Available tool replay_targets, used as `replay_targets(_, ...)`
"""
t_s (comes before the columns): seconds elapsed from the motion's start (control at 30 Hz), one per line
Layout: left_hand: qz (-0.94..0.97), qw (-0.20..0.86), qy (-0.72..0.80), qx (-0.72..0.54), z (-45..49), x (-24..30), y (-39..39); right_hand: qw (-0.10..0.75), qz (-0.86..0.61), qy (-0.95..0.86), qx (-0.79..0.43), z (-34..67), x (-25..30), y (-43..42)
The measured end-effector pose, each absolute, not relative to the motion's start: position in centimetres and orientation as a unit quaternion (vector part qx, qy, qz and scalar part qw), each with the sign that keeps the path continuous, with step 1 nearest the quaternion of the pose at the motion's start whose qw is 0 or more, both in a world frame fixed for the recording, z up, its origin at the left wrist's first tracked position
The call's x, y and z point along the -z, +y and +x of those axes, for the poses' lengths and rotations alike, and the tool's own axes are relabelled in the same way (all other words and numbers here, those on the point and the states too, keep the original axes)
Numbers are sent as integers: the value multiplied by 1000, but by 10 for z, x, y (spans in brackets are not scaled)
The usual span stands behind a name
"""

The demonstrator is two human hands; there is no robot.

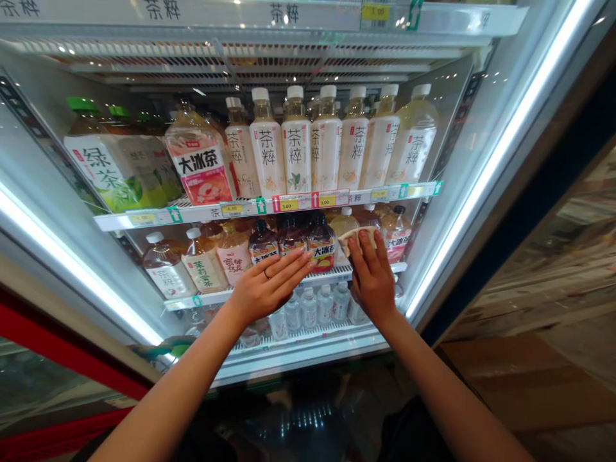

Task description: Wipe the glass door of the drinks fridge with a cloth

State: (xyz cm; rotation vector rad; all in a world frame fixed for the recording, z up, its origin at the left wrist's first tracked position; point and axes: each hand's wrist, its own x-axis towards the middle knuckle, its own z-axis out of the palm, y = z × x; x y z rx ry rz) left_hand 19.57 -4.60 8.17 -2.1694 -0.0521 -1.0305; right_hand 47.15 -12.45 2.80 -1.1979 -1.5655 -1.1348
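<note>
In the head view my right hand (371,276) has a light beige cloth (355,239) under its fingertips, in front of the bottles at the right end of the middle shelf. Most of the cloth is hidden behind the fingers. My left hand (269,285), with a dark ring, is stretched out flat with fingers together and holds nothing. It is in front of the dark-capped tea bottles (321,240) on that shelf, partly covering them. I cannot tell whether it touches them. A bottle with a dark cap and pink label (398,234) stands just right of the cloth.
White-capped tea bottles (294,147), a large peach tea bottle (202,160) and green-capped bottles (103,167) fill the upper shelf. Its price-tag rail (308,201) juts above my hands. Small clear bottles (309,308) stand below. A lit strip (486,167) edges the cooler; cardboard (524,378) lies right.
</note>
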Motion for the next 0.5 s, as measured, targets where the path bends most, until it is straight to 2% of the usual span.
replay_targets(0.17,-837,378,-22,396,189,-80,-46,373,-441,-697,425,457,-32,-127)
replay_targets(0.5,-833,399,-12,382,181,-75,-39,424,-450,-645,449,453,-29,-118)
